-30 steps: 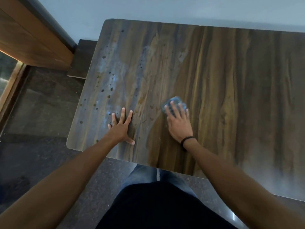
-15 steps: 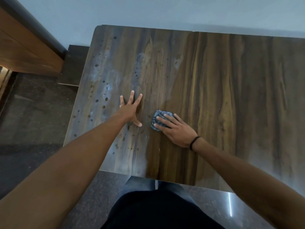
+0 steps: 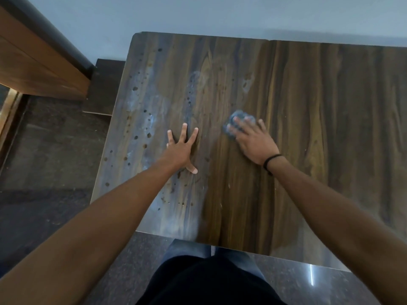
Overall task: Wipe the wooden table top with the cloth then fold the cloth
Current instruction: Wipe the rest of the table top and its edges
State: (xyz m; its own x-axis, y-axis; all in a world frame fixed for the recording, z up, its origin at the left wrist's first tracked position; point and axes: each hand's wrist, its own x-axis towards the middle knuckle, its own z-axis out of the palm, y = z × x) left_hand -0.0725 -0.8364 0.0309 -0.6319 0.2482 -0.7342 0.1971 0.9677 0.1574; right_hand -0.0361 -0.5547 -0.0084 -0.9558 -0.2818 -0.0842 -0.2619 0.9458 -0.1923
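The wooden table top [image 3: 319, 133] fills the middle and right of the view; its left part is dusty and speckled with dark spots. A small bunched blue cloth [image 3: 239, 116] lies on the wood near the middle, mostly hidden under my right hand [image 3: 253, 139], whose straight fingers press down on it. The hand and cloth are blurred. My left hand [image 3: 180, 148] rests flat on the table a little to the left, fingers spread, touching no cloth.
A pale wall runs behind the table's far edge. A wooden frame [image 3: 33, 62] with a dark rail stands at the upper left. Dark stone floor [image 3: 44, 161] lies left of and below the table. My legs stand at the near edge.
My right hand has slid the cloth away from the left hand, to the right and farther up the table. The left hand stays flat in about the same place.
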